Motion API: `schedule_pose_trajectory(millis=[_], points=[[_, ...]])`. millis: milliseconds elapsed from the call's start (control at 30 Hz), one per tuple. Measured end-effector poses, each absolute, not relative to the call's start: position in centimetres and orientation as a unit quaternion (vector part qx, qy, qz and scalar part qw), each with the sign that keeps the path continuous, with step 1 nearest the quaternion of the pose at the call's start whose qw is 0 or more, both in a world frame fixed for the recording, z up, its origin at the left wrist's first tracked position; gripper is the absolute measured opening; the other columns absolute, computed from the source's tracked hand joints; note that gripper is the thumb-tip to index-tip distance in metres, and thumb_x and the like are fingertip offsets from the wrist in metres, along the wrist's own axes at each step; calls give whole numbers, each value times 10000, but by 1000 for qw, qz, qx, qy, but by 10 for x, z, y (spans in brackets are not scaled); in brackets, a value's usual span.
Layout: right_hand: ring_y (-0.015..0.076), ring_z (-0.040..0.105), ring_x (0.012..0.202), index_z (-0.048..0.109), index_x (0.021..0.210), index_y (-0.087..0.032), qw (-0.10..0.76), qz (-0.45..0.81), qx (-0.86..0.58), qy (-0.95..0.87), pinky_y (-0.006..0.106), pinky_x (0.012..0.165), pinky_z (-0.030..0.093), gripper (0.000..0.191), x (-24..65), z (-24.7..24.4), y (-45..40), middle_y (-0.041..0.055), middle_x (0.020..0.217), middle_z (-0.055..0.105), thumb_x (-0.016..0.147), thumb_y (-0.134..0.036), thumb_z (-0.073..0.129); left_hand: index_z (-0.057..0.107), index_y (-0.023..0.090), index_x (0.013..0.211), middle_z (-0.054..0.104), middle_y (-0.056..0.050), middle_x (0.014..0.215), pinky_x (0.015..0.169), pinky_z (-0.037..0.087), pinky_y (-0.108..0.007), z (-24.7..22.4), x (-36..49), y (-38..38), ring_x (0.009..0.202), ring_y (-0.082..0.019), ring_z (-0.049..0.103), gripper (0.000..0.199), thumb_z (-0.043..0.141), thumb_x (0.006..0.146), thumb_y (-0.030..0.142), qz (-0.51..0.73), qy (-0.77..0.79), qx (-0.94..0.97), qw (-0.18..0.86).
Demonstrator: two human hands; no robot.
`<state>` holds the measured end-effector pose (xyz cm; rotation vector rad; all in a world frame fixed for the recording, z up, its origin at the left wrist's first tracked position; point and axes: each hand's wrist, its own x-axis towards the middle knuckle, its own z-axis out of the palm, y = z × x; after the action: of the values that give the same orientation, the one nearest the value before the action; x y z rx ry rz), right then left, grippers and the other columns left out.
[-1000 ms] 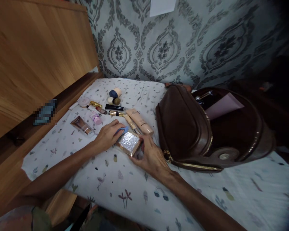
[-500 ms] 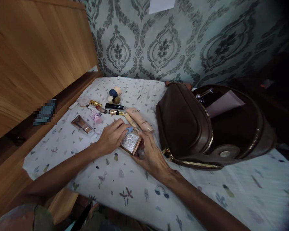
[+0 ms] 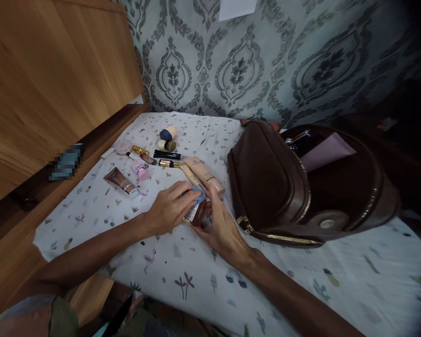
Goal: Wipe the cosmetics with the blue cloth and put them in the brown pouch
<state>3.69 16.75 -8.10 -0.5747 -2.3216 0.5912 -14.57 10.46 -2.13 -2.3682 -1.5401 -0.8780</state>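
My left hand (image 3: 170,206) pinches a small blue sponge or cloth (image 3: 199,193) against the top of a glittery silver box (image 3: 192,213) with rose-gold edges. From the other side, my right hand (image 3: 221,227) wraps round the box, its thumb near the blue piece. Just beyond my fingers lie a beige tube (image 3: 203,173) and a slim pale tube (image 3: 190,175). A brown tube (image 3: 120,181) and a pink-capped tube (image 3: 140,169) rest left of my hands. Part of the box is hidden by my fingers.
An open brown leather bag (image 3: 270,178) with a pink tube (image 3: 330,152) in it stands at right. Several cosmetics, among them a black tube (image 3: 167,155), lie farther back on the patterned cloth (image 3: 182,290). A wooden cabinet (image 3: 56,84) stands at left.
My left hand has moved slightly right with the blue piece, which now covers more of the box top. The silver box appears tilted differently. My right hand still holds it.
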Motion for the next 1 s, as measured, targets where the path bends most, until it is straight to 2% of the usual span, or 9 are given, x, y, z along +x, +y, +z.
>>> schedule_pose_trajectory(millis=[133,267,367,500,667,800,1000], points=[[352,630,1216,-136,1603,-251,330,236,-228,-885,491,880,616,1149,36,-81,168,206,1476,495,817,-193,700,613,155,1146,616,-89,962,703,525,-281,-21,-146,104,878,-182,600,295,345,1043,225,-274,-478,-830,86],[341,616,1246,-117,1601,-256,340,254,-222,-878,495,933,588,1133,37,-84,172,208,1489,482,826,-248,709,648,150,1029,628,-84,938,704,505,-282,-16,-147,102,871,-187,601,263,387,1021,177,-214,-433,-873,70],[324,658,1180,-96,1605,-280,330,275,-231,-873,475,893,607,1124,37,-85,174,191,1496,480,821,-266,709,655,168,1019,631,-72,931,702,489,-277,-10,-151,101,860,-178,609,252,404,1016,164,-184,-411,-893,14],[321,678,1121,-53,1612,-268,326,276,-235,-873,473,817,630,1089,38,-83,174,195,1448,519,816,-230,688,662,187,1062,641,-60,932,704,476,-252,-9,-158,101,835,-150,614,243,424,1034,223,-212,-396,-890,-75],[344,634,1200,4,1608,-293,333,260,-237,-875,504,871,609,1064,35,-80,174,172,1459,513,811,-251,707,670,163,1112,630,-92,992,735,491,-266,-20,-167,106,882,-165,610,281,410,1039,242,-291,-470,-833,-26],[358,607,1237,141,1593,-271,331,261,-253,-871,522,898,591,998,33,-83,175,174,1471,503,788,-274,730,664,196,1148,608,-72,999,782,501,-299,-27,-183,113,895,-173,598,282,415,1034,265,-320,-543,-777,4],[293,685,1031,320,1521,-224,319,315,-281,-848,456,824,621,905,33,-82,179,145,1303,617,742,-294,776,649,190,1113,603,-50,961,780,491,-295,-35,-198,111,868,-170,608,249,448,1021,305,-302,-579,-755,-68]])
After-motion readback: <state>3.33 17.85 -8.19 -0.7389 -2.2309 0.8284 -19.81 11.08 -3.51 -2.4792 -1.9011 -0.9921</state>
